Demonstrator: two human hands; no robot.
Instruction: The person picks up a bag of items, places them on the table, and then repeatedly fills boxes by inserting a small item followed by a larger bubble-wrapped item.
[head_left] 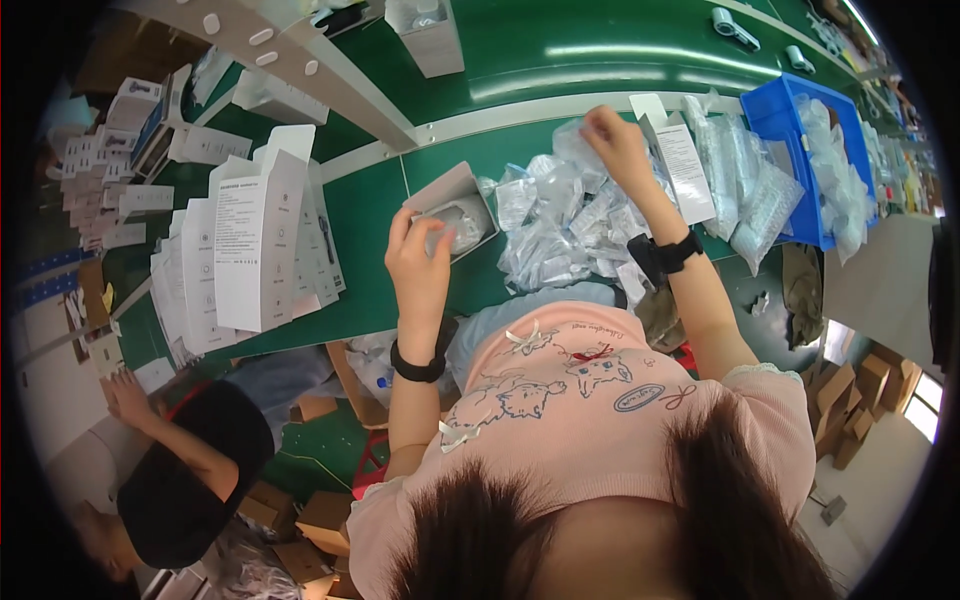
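Observation:
My left hand (418, 262) is closed on the near left side of a small white carton (446, 190) with its top open. Inside the carton lies a rounded thing in clear plastic (465, 228); its kind cannot be made out. To the right, my right hand (617, 150) reaches over a heap of small clear plastic packets (570, 220). Its fingers are pinched together at a clear plastic bag (574, 146) along the heap's far edge. Beside that wrist, a white printed carton (682, 165) stands with its flap up.
Flat white cartons (255, 240) stand stacked on the left of the green table (360, 210). Bubble-wrap bags (765, 205) lean by a blue bin (775, 110) at the right. A metal frame bar (500, 122) runs behind. Another person (195, 470) works at the lower left.

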